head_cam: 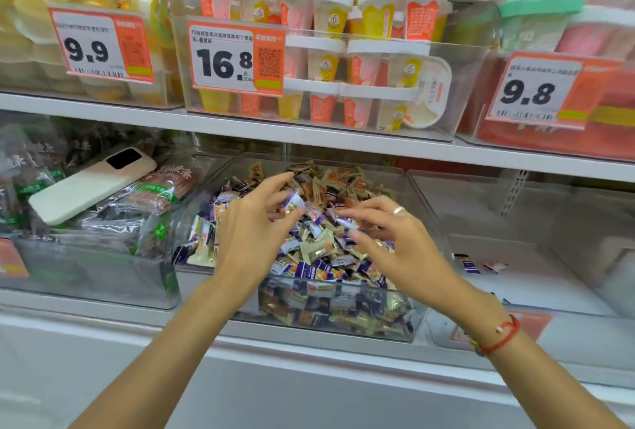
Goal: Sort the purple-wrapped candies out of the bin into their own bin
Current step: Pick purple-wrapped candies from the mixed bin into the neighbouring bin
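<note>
Shop shelf, frame centre: my left hand (254,222) pinches purple candy (293,202); right hand (395,239) pinches another (345,221). Risk: loose pinch drops either into mixed bin (343,320).

Two hands (252,222) (395,243) over one candy bin (343,322); three price tags (237,57) above; one phone (91,184); two stray candies (470,265) alongside.

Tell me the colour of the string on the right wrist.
Red, a thin string bracelet with a bead; head view.
</note>
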